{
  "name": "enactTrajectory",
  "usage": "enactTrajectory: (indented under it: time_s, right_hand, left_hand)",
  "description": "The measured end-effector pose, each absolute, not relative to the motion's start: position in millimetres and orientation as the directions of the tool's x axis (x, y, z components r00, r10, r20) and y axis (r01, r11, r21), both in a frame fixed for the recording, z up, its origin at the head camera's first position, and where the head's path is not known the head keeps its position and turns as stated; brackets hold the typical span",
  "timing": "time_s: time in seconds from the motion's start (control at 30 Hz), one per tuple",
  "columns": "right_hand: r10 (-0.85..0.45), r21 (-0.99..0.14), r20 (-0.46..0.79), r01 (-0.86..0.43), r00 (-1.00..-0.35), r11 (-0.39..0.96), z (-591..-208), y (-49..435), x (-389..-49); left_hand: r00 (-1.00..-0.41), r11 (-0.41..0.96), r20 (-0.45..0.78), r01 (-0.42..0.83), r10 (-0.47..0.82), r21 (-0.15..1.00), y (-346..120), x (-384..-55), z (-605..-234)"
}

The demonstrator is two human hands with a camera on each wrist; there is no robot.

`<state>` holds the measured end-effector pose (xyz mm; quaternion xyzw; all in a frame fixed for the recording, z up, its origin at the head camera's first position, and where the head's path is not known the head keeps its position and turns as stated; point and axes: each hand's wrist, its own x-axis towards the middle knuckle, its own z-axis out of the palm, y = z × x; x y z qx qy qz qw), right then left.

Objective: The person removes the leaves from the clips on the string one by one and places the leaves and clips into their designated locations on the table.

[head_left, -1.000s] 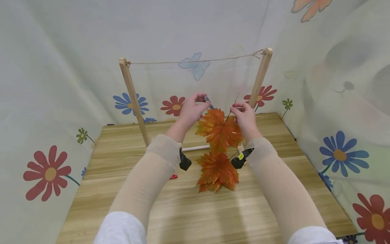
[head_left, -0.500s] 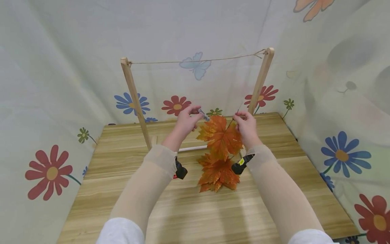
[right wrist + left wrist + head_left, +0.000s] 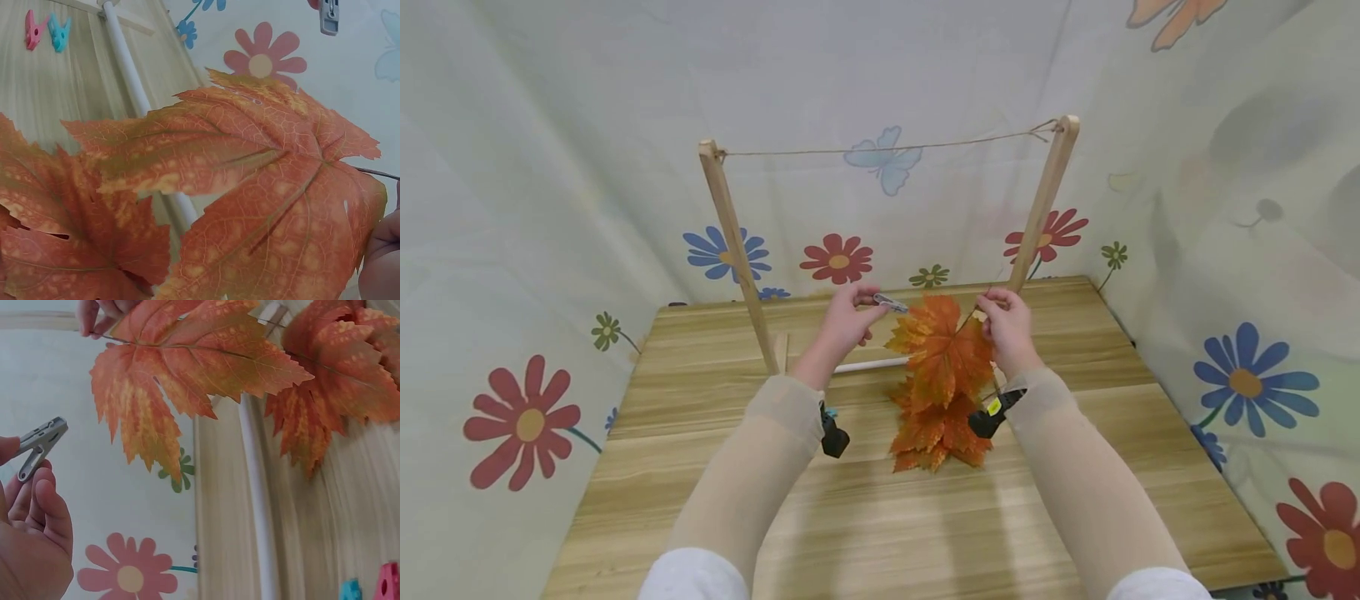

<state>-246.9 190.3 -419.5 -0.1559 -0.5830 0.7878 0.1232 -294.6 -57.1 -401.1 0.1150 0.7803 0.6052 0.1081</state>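
My left hand (image 3: 848,321) pinches a grey clothespin (image 3: 42,445) between thumb and fingers, its nose pointing toward the leaf in the head view. By its thin dark stem, my right hand (image 3: 1009,325) holds an orange artificial maple leaf (image 3: 946,346) up over the table. The clothespin's tip is close to the leaf's left edge in the head view; a gap shows between them in the left wrist view. Below the held leaf lies a pile of similar maple leaves (image 3: 936,442) on the wooden table.
Behind the hands stands a frame of two wooden posts (image 3: 730,250) with a twine (image 3: 850,152) tied between their tops. A white rod (image 3: 872,364) runs low between the posts. Pink (image 3: 34,30) and blue (image 3: 59,33) clothespins lie on the table. Flower-printed cloth surrounds it.
Both hands have come down, the left also shifting leftward. The clothespin has turned from steep to nearly level, and the held leaf has sunk closer to the pile.
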Motion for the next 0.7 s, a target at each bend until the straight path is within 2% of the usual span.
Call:
enactTrajectory:
  time_s: [0.4, 0.57, 0.7]
  right_hand:
    - [0.386, -0.939, -0.241, 0.113, -0.89, -0.325, -447, 193, -244]
    - [0.389, -0.935, -0.261, 0.131, -0.883, -0.329, -457, 193, -241]
    - [0.394, -0.932, -0.268, 0.133, -0.879, -0.337, -465, 191, -239]
  left_hand:
    - [-0.951, 0.317, -0.085, 0.015, 0.298, 0.948, -78, -286, -434]
    - [-0.953, 0.385, -0.081, 0.039, 0.291, 0.922, -86, -283, -443]
    - [-0.952, 0.388, -0.083, 0.04, 0.294, 0.921, -90, -280, -449]
